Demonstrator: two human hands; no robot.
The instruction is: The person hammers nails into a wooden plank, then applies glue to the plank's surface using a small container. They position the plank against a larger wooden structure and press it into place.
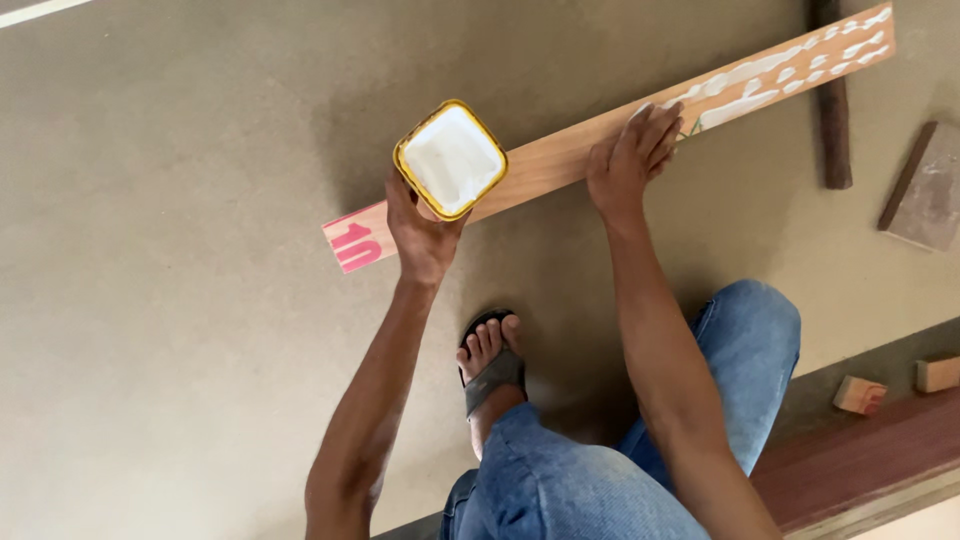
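Note:
A long wooden plank (560,155) lies diagonally on the tan floor, with red painted marks at its near left end. White glue blobs (790,70) dot its far right part. My left hand (420,230) holds a yellow square tub (451,159) of white glue above the plank. My right hand (632,160) rests flat on the plank, fingers touching the edge of the glue.
A dark round stick (832,110) lies under the plank's far end. A flat board piece (925,190) sits at the right edge. Two small wood blocks (860,395) lie by a reddish board (860,455). My sandalled foot (490,365) is below the plank.

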